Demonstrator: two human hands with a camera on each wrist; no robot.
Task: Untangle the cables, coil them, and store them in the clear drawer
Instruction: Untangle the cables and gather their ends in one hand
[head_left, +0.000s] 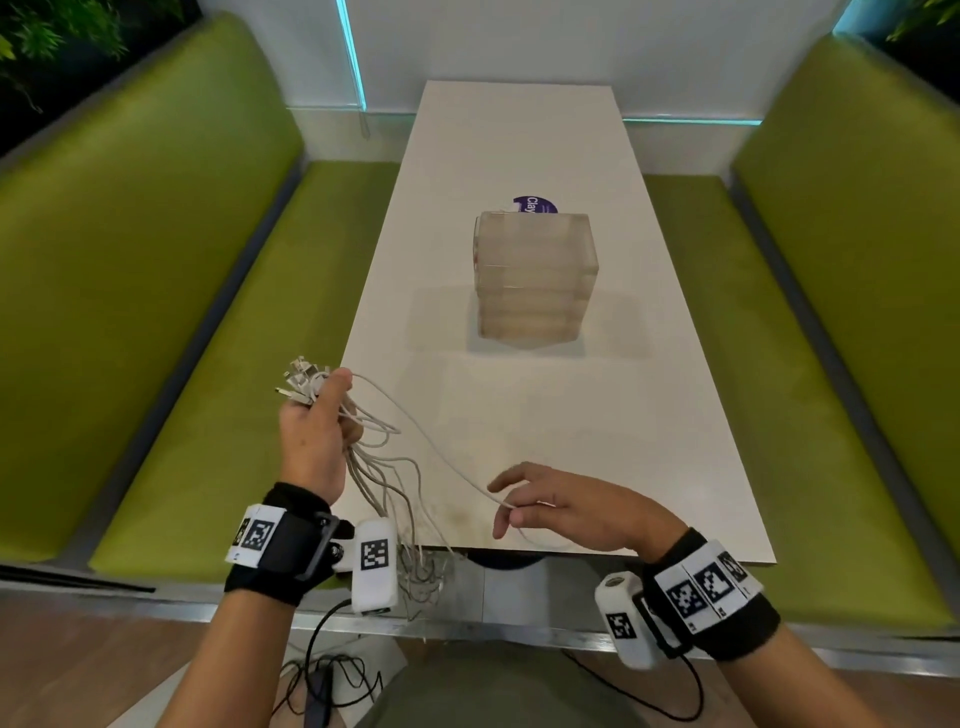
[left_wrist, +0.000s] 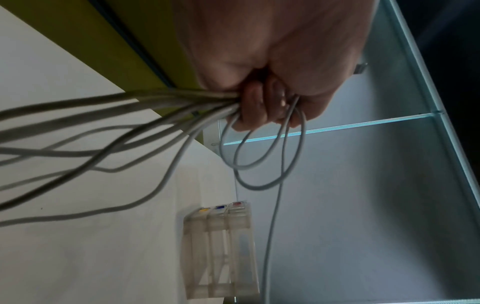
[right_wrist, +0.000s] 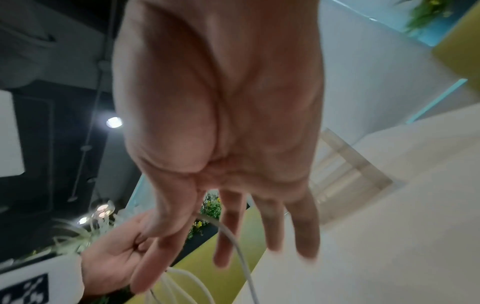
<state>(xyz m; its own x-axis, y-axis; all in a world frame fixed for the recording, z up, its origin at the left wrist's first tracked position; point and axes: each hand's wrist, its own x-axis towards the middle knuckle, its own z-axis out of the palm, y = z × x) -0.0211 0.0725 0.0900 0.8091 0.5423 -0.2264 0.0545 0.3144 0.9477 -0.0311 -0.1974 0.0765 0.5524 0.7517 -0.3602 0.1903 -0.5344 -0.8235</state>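
Observation:
My left hand (head_left: 317, 415) is raised over the table's near left corner and grips a bundle of white cables (head_left: 374, 457). Their connector ends (head_left: 301, 382) stick out above the fist. The left wrist view shows the fingers (left_wrist: 259, 107) curled round the cables (left_wrist: 130, 115), with two loops hanging below. The strands drop past the table's near edge. One strand (head_left: 457, 473) runs right to my right hand (head_left: 519, 506), which hovers low over the table. Its fingers (right_wrist: 270, 230) are straight and spread, and the strand (right_wrist: 241, 257) passes between them. The clear drawer unit (head_left: 535, 280) stands mid-table, drawers closed.
The white table (head_left: 597, 441) runs away from me between two green benches (head_left: 182, 364) (head_left: 810, 338). A purple round label (head_left: 535, 204) shows behind the drawer unit. Black cords (head_left: 322, 675) lie on the floor below my left arm.

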